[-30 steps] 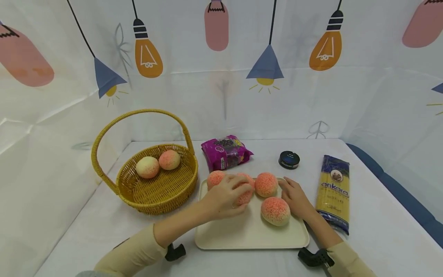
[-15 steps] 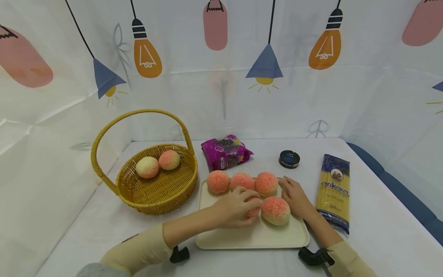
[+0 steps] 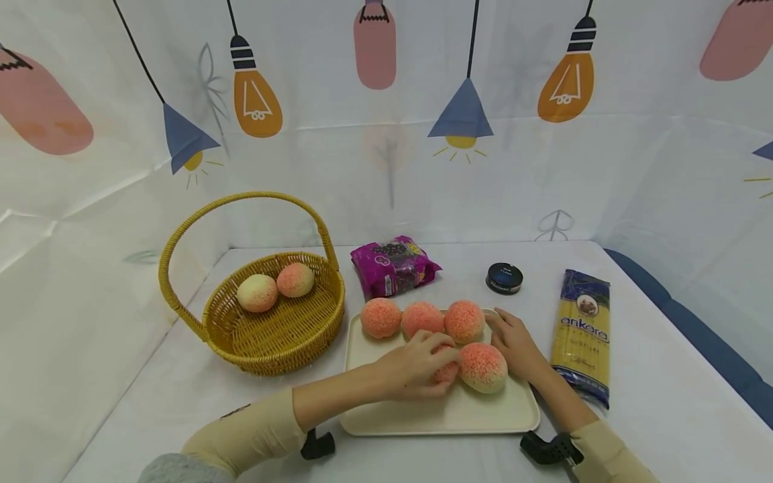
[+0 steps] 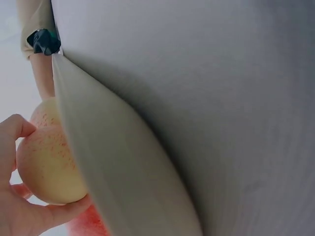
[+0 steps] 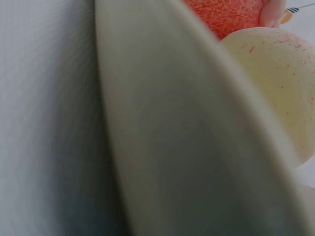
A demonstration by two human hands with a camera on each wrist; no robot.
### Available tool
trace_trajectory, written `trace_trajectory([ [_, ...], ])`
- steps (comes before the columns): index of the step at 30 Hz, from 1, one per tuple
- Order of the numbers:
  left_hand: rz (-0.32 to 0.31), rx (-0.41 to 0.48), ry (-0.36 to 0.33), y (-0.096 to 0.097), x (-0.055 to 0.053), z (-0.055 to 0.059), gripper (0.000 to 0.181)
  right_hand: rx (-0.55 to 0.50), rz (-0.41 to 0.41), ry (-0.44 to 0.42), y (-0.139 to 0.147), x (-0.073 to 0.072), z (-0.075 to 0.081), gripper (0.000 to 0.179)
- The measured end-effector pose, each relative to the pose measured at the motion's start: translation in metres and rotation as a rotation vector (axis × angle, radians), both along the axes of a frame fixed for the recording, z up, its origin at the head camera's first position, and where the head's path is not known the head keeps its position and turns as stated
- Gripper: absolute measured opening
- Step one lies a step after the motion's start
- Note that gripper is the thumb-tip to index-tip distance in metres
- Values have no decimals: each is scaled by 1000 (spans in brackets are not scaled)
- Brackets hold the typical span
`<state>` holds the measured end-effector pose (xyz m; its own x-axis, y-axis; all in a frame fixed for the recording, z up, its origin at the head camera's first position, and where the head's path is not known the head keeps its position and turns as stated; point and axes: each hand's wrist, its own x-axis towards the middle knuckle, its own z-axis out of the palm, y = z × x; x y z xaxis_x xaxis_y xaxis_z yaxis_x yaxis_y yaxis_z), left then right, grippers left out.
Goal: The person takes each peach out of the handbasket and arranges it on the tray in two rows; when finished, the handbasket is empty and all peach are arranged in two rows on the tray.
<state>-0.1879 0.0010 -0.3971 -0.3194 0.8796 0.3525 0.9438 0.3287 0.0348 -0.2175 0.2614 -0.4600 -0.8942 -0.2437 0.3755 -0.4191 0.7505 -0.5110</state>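
Note:
On the cream tray (image 3: 392, 416) my left hand (image 3: 419, 365) grips a peach-like fruit (image 3: 445, 369), coral on top and pale lower down. In the left wrist view, the thumb and fingers curl round this fruit (image 4: 49, 164). It sits close against a larger peach (image 3: 483, 367) on its right; whether they touch is unclear. Behind stand three peaches in a row: a left one (image 3: 380, 317), a middle one (image 3: 422, 318) and a right one (image 3: 464, 321). My right hand (image 3: 513, 342) holds the tray's right rim near the back corner; its thumb is partly hidden.
A wicker basket (image 3: 290, 349) with a tall handle stands left, holding two peaches (image 3: 258, 293). Behind the tray lie a purple packet (image 3: 395, 267) and a round black tin (image 3: 504, 278). A yellow-and-blue pasta packet (image 3: 582, 335) lies to the right.
My left hand has moved right and nearer, bringing its peach from the back row to beside the front peach. My right hand stays put.

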Motion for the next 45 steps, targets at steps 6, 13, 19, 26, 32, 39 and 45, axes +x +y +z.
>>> trace_trajectory([
  [6,-17,37,-34,-2,-3,-5,35,-5,9,-12,-1,1,-1,37],
  [13,-34,78,56,-3,-8,-5,37,-2,17,-11,-1,-1,0,37],
  [19,0,54,68,-9,-6,3,46,-5,29,8,-3,-2,1,36],
  [26,82,22,97,-22,-4,16,52,6,23,3,-1,-2,3,36],
  [32,147,54,103,-39,-8,26,51,1,16,6,0,-1,4,35],
  [39,212,87,85,-58,-16,30,46,3,14,-1,0,0,3,35],
  [45,260,144,88,-71,-23,34,44,-6,21,-1,-1,1,4,34],
])
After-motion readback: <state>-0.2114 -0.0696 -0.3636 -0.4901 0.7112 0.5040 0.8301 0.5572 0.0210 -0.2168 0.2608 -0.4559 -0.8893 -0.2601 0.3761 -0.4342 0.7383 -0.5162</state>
